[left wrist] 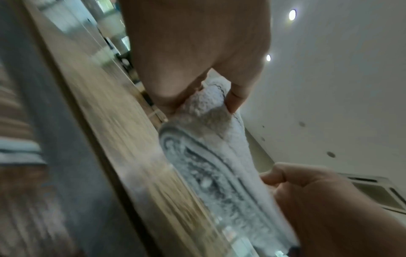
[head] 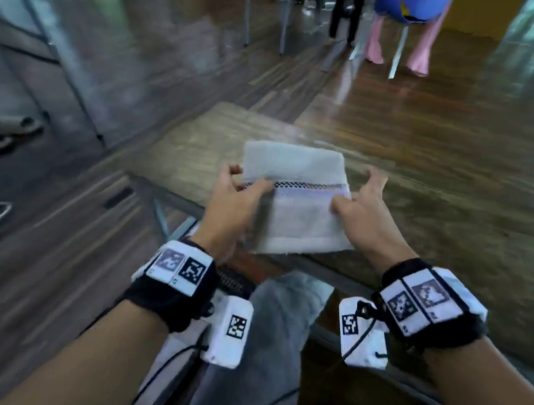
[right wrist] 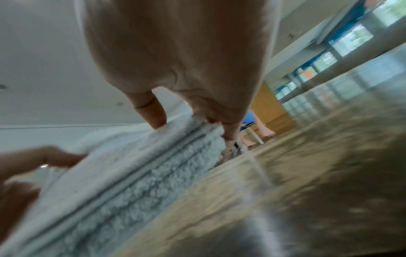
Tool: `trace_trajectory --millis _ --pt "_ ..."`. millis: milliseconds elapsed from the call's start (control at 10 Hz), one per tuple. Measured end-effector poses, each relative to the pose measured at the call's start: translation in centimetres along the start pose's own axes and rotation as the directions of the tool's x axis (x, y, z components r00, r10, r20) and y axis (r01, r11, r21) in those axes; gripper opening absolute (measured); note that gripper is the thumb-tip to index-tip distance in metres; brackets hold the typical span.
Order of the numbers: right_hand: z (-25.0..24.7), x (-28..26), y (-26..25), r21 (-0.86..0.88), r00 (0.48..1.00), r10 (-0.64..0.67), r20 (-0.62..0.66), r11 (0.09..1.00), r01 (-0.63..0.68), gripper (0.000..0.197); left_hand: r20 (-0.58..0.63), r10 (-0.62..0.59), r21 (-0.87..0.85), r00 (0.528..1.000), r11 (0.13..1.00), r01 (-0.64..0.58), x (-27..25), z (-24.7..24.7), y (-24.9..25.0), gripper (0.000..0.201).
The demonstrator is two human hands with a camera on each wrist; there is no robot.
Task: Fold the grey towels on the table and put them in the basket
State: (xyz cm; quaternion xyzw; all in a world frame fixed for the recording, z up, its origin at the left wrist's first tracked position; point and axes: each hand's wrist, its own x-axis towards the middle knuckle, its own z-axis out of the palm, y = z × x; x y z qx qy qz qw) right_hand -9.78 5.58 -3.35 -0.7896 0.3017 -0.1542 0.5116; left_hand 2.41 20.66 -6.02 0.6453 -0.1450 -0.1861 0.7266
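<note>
A folded grey towel [head: 299, 217] with a dark checked stripe across it is held between my two hands at the near edge of the wooden table [head: 451, 201]. My left hand [head: 245, 181] pinches its left side, thumb on top. At the towel's right side, my right hand [head: 352, 193] grips with the thumb on top and the fingers behind. In the left wrist view, my left hand [left wrist: 204, 100] pinches the stacked layers of the towel [left wrist: 211, 156]. The right wrist view has my right hand [right wrist: 193, 121] clamped on the towel [right wrist: 142, 182]. No basket can be made out clearly.
A dark meshed object [head: 231, 279] shows below the table edge, beside my grey trousers [head: 281, 331]. Shoes [head: 6, 134] lie on the floor at the left. Chair legs and a person's pink-trousered legs [head: 418, 48] stand beyond the table.
</note>
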Motion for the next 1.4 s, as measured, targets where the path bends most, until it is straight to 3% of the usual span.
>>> trace_trajectory --millis 100,300,400,500,600,700,800,1000,1200,1300,1400 --pt "6.1 1.5 -2.6 -0.053 0.974 -0.126 0.187 0.989 0.138 0.062 -0.164 0.007 0.014 0.986 1.000 -0.005 -0.4 -7.9 -1.5 0.036" --pt "19.3 2.7 -2.7 -0.173 0.835 -0.121 0.538 0.953 0.249 0.049 -0.435 -0.138 -0.009 0.890 0.989 0.149 -2.5 -19.4 -9.6 0.032" --pt "24.4 2.9 -0.5 -0.288 0.792 -0.022 0.610 0.925 0.248 0.042 -0.521 -0.242 0.001 0.818 0.959 0.285 -3.8 -22.1 -14.2 0.050" --pt "27.9 3.3 2.9 -0.412 0.751 0.144 0.645 0.893 0.182 0.037 -0.542 -0.311 0.011 0.781 0.926 0.376 -5.4 -23.3 -18.9 0.046" --pt "30.0 3.8 6.0 -0.529 0.691 0.318 0.650 0.842 0.110 0.044 -0.485 -0.415 0.024 0.770 0.873 0.486 -6.5 -22.9 -22.7 0.027" --pt "31.4 4.5 8.1 -0.613 0.668 0.425 0.610 0.788 0.058 0.043 -0.455 -0.521 -0.032 0.722 0.820 0.572 -6.2 -21.9 -25.0 0.015" --pt "32.5 5.2 9.7 -0.654 0.678 0.458 0.575 0.756 0.044 0.052 -0.412 -0.597 -0.061 0.688 0.772 0.633 -5.0 -21.4 -26.5 0.015" --pt "33.5 6.7 12.4 -0.707 0.681 0.489 0.546 0.704 0.061 0.050 -0.426 -0.640 -0.007 0.640 0.709 0.705 -3.2 -21.4 -29.9 0.021" --pt "32.8 6.8 13.1 -0.676 0.665 0.494 0.560 0.736 0.022 0.051 -0.419 -0.665 0.008 0.618 0.678 0.735 -2.2 -21.1 -31.0 0.020" --pt "32.3 6.8 11.8 -0.623 0.702 0.436 0.564 0.782 0.015 0.047 -0.471 -0.609 0.148 0.639 0.659 0.737 -1.8 -20.9 -29.8 0.014" --pt "31.4 6.9 10.0 -0.539 0.762 0.334 0.555 0.842 0.022 0.035 -0.627 -0.420 0.296 0.655 0.649 0.700 -1.1 -20.8 -27.5 0.016"
